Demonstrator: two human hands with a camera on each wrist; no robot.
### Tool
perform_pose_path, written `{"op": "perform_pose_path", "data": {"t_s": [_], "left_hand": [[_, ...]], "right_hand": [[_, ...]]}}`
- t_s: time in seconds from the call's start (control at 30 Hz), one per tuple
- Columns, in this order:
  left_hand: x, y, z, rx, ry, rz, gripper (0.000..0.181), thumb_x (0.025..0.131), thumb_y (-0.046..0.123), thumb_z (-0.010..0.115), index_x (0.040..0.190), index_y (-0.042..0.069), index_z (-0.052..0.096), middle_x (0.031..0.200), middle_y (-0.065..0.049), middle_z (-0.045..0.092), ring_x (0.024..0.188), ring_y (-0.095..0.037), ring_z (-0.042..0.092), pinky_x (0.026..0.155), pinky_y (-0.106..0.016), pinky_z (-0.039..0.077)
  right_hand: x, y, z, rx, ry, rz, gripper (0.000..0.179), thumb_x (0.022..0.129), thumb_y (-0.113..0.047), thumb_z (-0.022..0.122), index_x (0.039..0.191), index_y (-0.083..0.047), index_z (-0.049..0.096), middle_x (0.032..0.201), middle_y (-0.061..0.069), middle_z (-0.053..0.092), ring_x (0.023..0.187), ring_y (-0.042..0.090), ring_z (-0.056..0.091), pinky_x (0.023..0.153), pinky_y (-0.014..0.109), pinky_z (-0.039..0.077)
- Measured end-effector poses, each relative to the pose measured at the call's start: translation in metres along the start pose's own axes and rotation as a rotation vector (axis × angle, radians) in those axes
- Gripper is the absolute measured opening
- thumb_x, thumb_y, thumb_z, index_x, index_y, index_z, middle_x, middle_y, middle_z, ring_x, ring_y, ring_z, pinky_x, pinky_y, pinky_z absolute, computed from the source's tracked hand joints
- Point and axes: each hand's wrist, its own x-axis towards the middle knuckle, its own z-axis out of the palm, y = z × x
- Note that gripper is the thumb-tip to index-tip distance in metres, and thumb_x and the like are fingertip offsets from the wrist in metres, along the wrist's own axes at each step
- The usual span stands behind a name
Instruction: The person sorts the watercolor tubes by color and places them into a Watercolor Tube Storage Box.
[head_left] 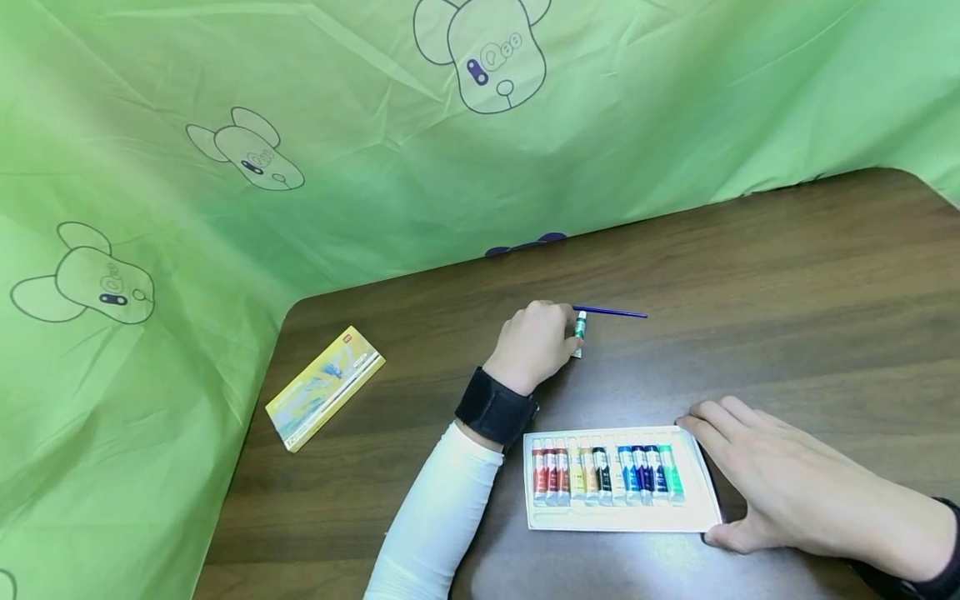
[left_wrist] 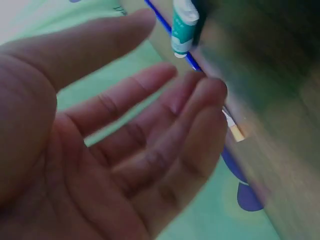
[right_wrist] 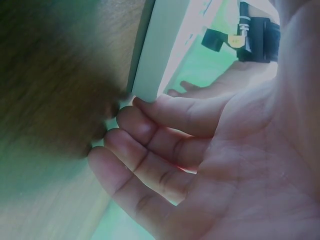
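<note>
My left hand (head_left: 529,343) is beside a small green-and-white paint tube (head_left: 581,325) lying on the table. In the left wrist view its thumb and loosely bent fingers (left_wrist: 145,140) stand apart, with the tube (left_wrist: 184,30) beyond them. Just past the tube lies a thin blue paintbrush (head_left: 613,312), its pale bristle tip showing beyond my fingers in the left wrist view. My right hand (head_left: 780,483) rests along the right side of a white tray (head_left: 701,500), index finger at the far corner and thumb at the near one. A row of several coloured paint tubes (head_left: 603,473) fills the tray.
To the left, a yellow-and-blue cardboard box (head_left: 325,388) lies at an angle on the brown wooden table (head_left: 787,275). A green curtain (head_left: 360,150) printed with cartoon animal heads hangs along the table's back and left edges.
</note>
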Motion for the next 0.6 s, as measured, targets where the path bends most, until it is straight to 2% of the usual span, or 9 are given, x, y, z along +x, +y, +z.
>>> {"op": "perform_pose_path", "data": {"t_s": [0.1, 0.17, 0.3, 0.4, 0.6], "left_hand": [[0.001, 0.002, 0.003, 0.061, -0.057, 0.051, 0.034, 0.103, 0.033, 0.070, 0.135, 0.021, 0.070, 0.124, -0.002, 0.071, 0.099, -0.014, 0.066, 0.080, -0.032, 0.057], [0.001, 0.002, 0.004, 0.104, -0.074, 0.080, 0.038, 0.103, 0.033, 0.068, 0.141, 0.024, 0.067, 0.134, -0.002, 0.069, 0.112, -0.015, 0.068, 0.087, -0.035, 0.059], [0.000, -0.001, 0.005, 0.111, -0.056, 0.090, 0.029, 0.104, 0.030, 0.068, 0.131, 0.023, 0.074, 0.132, 0.000, 0.072, 0.118, -0.016, 0.070, 0.089, -0.036, 0.060], [0.000, -0.005, 0.006, 0.089, -0.026, 0.084, 0.021, 0.103, 0.028, 0.069, 0.121, 0.023, 0.079, 0.128, 0.004, 0.075, 0.114, -0.014, 0.072, 0.089, -0.035, 0.060], [0.001, -0.009, 0.008, 0.075, 0.014, 0.085, 0.014, 0.101, 0.022, 0.072, 0.110, 0.023, 0.083, 0.130, 0.005, 0.076, 0.113, -0.018, 0.075, 0.089, -0.038, 0.061]], "right_hand": [[0.000, 0.000, 0.000, -0.004, 0.006, -0.005, 0.101, 0.045, -0.062, 0.095, 0.124, -0.007, 0.064, 0.120, -0.002, 0.062, 0.108, 0.020, 0.058, 0.087, 0.045, 0.056], [-0.001, 0.001, 0.000, -0.003, 0.012, -0.009, 0.101, 0.044, -0.062, 0.095, 0.124, -0.007, 0.064, 0.120, -0.003, 0.062, 0.108, 0.020, 0.057, 0.087, 0.045, 0.056], [-0.001, 0.001, 0.001, -0.013, 0.021, -0.017, 0.102, 0.043, -0.062, 0.095, 0.123, -0.007, 0.064, 0.120, -0.004, 0.061, 0.108, 0.018, 0.057, 0.087, 0.042, 0.055], [-0.001, 0.001, 0.001, -0.010, 0.018, -0.017, 0.102, 0.043, -0.063, 0.095, 0.123, -0.007, 0.065, 0.120, -0.004, 0.061, 0.108, 0.018, 0.057, 0.088, 0.042, 0.055], [-0.001, 0.000, 0.000, -0.003, 0.011, -0.010, 0.102, 0.043, -0.063, 0.095, 0.123, -0.007, 0.065, 0.119, -0.003, 0.062, 0.108, 0.020, 0.058, 0.087, 0.045, 0.056]]}}
